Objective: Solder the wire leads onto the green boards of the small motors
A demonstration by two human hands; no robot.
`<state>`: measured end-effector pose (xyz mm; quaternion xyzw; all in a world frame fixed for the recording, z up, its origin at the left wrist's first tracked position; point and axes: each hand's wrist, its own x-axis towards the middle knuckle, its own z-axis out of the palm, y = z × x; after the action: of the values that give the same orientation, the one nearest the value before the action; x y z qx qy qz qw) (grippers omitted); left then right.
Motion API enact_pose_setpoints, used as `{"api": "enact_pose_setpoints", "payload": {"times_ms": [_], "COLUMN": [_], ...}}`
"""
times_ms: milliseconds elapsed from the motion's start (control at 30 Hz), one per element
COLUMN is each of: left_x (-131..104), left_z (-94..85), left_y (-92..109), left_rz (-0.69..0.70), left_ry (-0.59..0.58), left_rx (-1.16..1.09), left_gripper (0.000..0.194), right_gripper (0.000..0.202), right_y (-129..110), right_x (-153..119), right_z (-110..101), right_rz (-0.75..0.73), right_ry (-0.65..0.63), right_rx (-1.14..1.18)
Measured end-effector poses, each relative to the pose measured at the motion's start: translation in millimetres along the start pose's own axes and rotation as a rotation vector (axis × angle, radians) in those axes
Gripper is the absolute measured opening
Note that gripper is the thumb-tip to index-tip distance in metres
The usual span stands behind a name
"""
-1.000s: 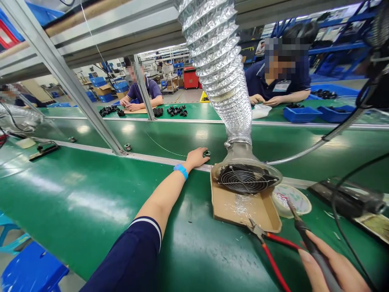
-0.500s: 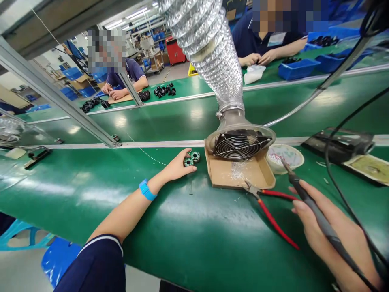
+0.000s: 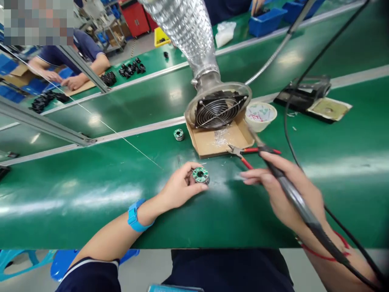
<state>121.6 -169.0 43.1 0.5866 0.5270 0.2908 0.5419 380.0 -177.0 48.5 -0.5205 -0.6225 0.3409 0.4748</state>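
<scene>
My left hand point(image 3: 182, 184) grips a small round motor stator with a green circuit board point(image 3: 200, 175) on top, between thumb and fingers, just over the green bench. A second stator of the same kind point(image 3: 178, 134) stands farther back, beside the cardboard tray. In my right hand point(image 3: 291, 190) is a soldering iron point(image 3: 293, 196), its tip pointing up and left toward the tray. Red-handled side cutters point(image 3: 240, 152) lie beyond that hand, jaws at the tray's front edge. A thin solder wire point(image 3: 130, 144) hangs down from the upper left, its end near my left hand.
A fume extractor fan point(image 3: 219, 111) on a foil duct point(image 3: 194, 36) sits over the cardboard tray point(image 3: 209, 151) with clippings. Right of it are a white tub point(image 3: 261, 115) and a soldering iron stand with sponge point(image 3: 330, 108). The iron's black cable point(image 3: 287, 121) loops at right. Co-workers sit across the bench.
My left hand has brought one stator away from the other, nearer to me. My right hand with the soldering iron has come in leftward, and the view has tilted down.
</scene>
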Motion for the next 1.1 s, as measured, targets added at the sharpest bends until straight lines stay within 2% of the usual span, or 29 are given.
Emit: {"api": "enact_pose_setpoints", "payload": {"times_ms": [67, 167, 267, 400, 667, 900, 1100], "left_x": [-7.1, -11.1, -12.3, -13.6, -13.5, -15.6, -15.5], "left_z": [13.8, 23.9, 25.8, 24.6, 24.8, 25.8, 23.9], "left_y": [9.2, 17.2, 20.2, 22.5, 23.4, 18.4, 17.9], "left_rz": [-0.043, -0.045, 0.018, 0.126, 0.182, 0.207, 0.197], "left_ry": [-0.083, -0.17, -0.217, -0.215, -0.201, -0.146, -0.161], "left_rx": [-0.034, -0.052, -0.04, 0.04, 0.13, 0.148, 0.135], "left_gripper": [0.051, 0.049, 0.048, 0.051, 0.056, 0.052, 0.05], "right_gripper": [0.035, 0.041, 0.046, 0.046, 0.046, 0.034, 0.034], "right_y": [-14.2, -25.7, -28.1, -25.0, -20.8, -28.6, -26.1], "right_x": [-1.0, 4.3, 8.9, 10.9, 12.1, 9.9, 10.2], "right_z": [9.0, 17.1, 19.2, 18.1, 21.6, 27.5, 27.7], "right_rz": [-0.015, -0.05, -0.01, 0.045, 0.065, 0.016, -0.056], "right_ry": [-0.113, -0.217, -0.308, -0.404, -0.479, -0.401, -0.429], "right_rx": [-0.022, 0.053, 0.103, 0.128, 0.199, 0.152, 0.175]}}
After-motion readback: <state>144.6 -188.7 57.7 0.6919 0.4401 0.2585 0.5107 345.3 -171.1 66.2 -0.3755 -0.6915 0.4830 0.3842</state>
